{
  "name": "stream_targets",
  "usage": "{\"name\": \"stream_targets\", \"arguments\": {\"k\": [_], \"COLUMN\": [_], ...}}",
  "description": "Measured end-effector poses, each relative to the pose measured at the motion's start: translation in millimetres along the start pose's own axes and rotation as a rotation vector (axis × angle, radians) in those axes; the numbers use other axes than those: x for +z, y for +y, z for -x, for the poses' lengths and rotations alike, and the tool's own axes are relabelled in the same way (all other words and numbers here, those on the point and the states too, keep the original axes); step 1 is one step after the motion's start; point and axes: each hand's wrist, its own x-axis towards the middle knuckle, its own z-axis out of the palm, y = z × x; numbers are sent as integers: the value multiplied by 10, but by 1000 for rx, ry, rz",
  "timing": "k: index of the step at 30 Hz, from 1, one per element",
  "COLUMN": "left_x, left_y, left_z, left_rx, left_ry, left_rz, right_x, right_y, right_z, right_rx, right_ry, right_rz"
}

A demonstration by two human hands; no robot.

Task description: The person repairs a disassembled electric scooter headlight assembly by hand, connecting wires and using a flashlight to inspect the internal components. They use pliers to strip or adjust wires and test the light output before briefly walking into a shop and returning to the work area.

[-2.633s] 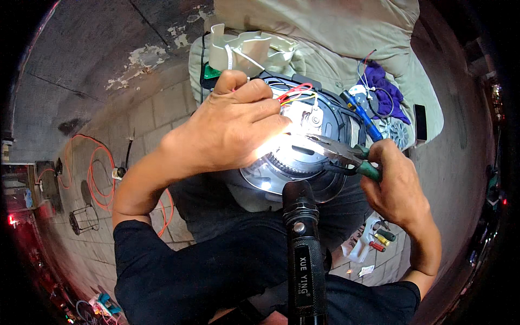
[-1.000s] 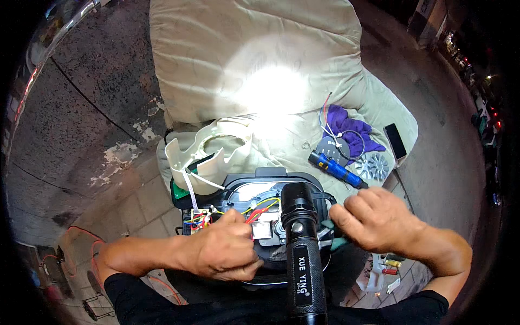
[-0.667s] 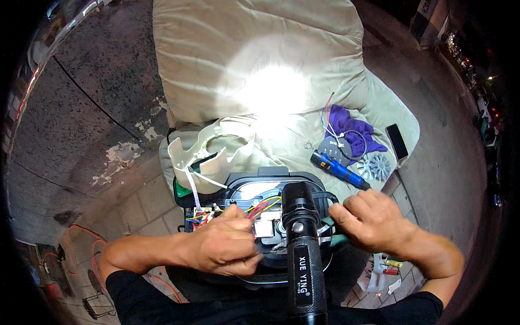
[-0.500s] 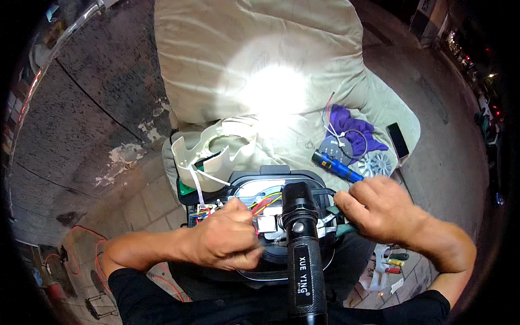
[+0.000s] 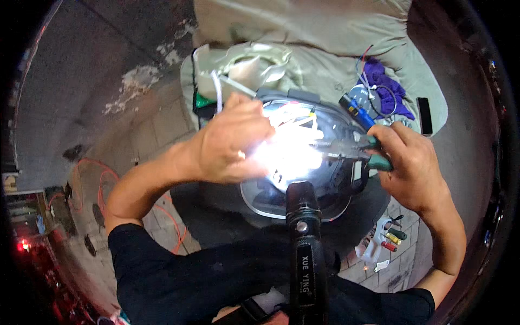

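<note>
In my right hand (image 5: 410, 160) is a pair of green-handled pliers (image 5: 346, 148), their jaws reaching left into a bright glare. My left hand (image 5: 234, 143) is closed at the glare's left side; what its fingers hold is washed out. Between the hands sits a dark, rounded appliance base (image 5: 336, 189) with an open, shiny interior. Thin wires (image 5: 297, 116) show at the glare's upper edge. A black flashlight (image 5: 305, 254) rises from the lower edge, and its beam falls on the open appliance.
A cut-out white plastic housing (image 5: 265, 57) lies on the beige padded seat (image 5: 325, 27). A blue flashlight (image 5: 357, 111), purple cloth (image 5: 387, 89) and phone (image 5: 424, 116) lie at right. Several screwdrivers (image 5: 392, 238) are on the paving lower right. An orange cord (image 5: 103, 167) runs at left.
The flashlight beam has shifted from the seat back onto the appliance. The pliers now extend left from my right hand, in plain sight. The whole view has tilted downward.
</note>
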Motion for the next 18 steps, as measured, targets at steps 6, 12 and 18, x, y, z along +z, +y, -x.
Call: {"name": "stream_targets", "arguments": {"k": [6,12,18], "left_x": [94,129,156], "left_y": [263,418,565], "left_z": [138,131,96], "left_rx": [-110,-71,-77], "left_ry": [131,174,190], "left_rz": [-56,-182,-155], "right_x": [41,29,88], "right_y": [-118,-209,-266], "right_z": [163,314,417], "right_rx": [86,88,103], "right_ry": [-66,-19,8], "right_rz": [-120,-120,-143]}}
